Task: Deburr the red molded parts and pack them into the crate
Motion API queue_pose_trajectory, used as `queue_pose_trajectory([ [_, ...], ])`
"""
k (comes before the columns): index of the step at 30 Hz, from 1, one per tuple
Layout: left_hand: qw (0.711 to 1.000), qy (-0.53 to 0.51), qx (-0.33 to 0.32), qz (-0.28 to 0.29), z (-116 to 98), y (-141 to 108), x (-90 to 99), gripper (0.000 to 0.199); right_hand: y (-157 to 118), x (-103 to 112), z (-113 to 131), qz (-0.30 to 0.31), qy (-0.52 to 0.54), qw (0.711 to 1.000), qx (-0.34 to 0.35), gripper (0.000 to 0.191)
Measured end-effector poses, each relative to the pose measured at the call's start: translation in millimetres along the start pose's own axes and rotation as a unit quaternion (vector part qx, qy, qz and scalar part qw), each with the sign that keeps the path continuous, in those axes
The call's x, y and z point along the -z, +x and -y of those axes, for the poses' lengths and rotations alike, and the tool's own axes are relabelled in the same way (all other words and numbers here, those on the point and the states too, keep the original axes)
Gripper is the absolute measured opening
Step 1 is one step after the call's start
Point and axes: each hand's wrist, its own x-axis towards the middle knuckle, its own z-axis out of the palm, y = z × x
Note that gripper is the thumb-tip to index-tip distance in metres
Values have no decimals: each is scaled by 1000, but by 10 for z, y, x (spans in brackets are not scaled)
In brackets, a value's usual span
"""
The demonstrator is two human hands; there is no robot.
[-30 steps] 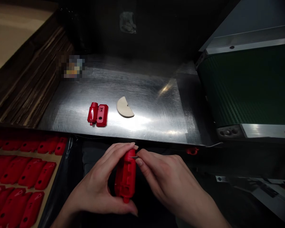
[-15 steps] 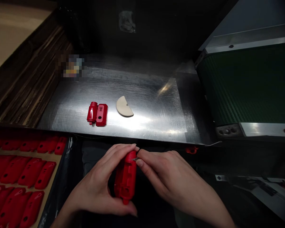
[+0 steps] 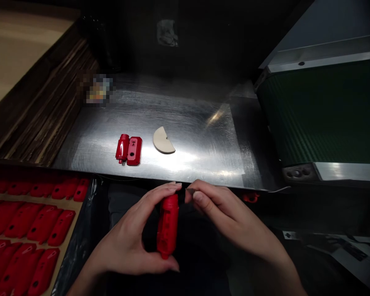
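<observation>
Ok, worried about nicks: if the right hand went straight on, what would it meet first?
The right hand's blade would likely meet the red plastic part in the left hand; depth is unclear, so the left fingertips could come first.

A brushed steel worktop [image 3: 197, 135] carries a cream half-round disc [image 3: 163, 140], with two red plastic moulded parts [image 3: 128, 150] lying just left of it.

Steel table [image 3: 188, 119] — green conveyor belt [image 3: 320, 111]
</observation>
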Motion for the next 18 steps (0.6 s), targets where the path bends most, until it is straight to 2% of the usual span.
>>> queue_pose_trajectory([
  [4,997,-42,69,-12,53,-20,-29,114,72,85,-72,-88,-78,993,-28,31],
  [8,976,-166,119,-79,184,-7,-105,110,337,251,-307,-219,-205,953,-33,35],
  [10,946,-275,105,-137,241,20,-147,107,513,333,-441,-244,-252,936,-44,43],
  [13,884,-403,75,-223,269,54,-181,98,756,371,-542,-251,-328,910,-44,47],
  [16,835,-456,84,-295,251,66,-177,87,968,232,-440,-266,-387,883,-7,46],
  [18,803,-478,100,-342,245,72,-167,78,1125,63,-290,-255,-395,883,7,45],
])
